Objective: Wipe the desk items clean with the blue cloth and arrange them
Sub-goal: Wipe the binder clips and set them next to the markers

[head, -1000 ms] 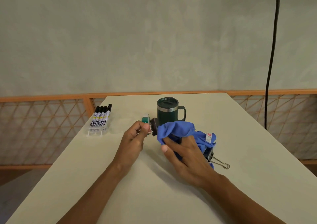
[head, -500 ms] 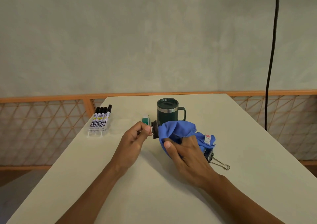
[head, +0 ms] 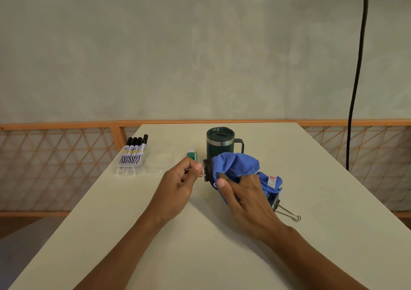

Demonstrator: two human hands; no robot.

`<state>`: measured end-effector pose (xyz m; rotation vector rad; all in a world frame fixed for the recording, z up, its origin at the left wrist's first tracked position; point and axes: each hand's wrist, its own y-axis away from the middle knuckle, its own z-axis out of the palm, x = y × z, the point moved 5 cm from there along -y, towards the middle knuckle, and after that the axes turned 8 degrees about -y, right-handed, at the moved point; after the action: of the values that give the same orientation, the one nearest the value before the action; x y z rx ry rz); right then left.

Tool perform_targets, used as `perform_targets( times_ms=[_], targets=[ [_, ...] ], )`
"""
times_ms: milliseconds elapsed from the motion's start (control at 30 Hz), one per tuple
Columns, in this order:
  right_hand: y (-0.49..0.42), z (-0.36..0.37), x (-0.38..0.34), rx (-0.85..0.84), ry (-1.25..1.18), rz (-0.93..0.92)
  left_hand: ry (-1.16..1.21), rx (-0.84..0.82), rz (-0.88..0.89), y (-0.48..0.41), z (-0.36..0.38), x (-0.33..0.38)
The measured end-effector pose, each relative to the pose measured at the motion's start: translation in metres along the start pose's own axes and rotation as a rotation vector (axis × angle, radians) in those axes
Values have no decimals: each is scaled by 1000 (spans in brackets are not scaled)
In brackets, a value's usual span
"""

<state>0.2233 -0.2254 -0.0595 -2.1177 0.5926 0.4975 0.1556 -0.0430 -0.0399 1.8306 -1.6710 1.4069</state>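
Markers [head: 133,154] left, apparent eraser [head: 191,154] beside mug [head: 219,144]

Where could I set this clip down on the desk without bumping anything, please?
The desk is bare right of the mug and at its near corners. Crowded in the middle: left hand pinching a clip, right hand gripping the cloth, second clip, eraser. Markers line the far left edge.

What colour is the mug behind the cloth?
Dark green mug, with a silver band near the top; seen in the head view.

Thumb of right hand [head: 244,194] higher on blue cloth [head: 235,165].
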Motion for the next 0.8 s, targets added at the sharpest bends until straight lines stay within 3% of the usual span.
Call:
perform_targets(
  times_ms=[133,233,400,633,800],
  targets=[
    [8,1,-4,-69,150,-128,-203,141,16,-4,-14,1],
    [8,2,-6,-24,320,-227,-423,194,74,-3,-18,1],
    [-3,7,-8,68,575,-201,-633,206,183,2,-6,8],
    [4,11,-17,115,522,-247,-706,247,149,0,-17,5],
    [-3,3,-10,123,471,-179,-691,226,179,2,-2,12]
  ],
)
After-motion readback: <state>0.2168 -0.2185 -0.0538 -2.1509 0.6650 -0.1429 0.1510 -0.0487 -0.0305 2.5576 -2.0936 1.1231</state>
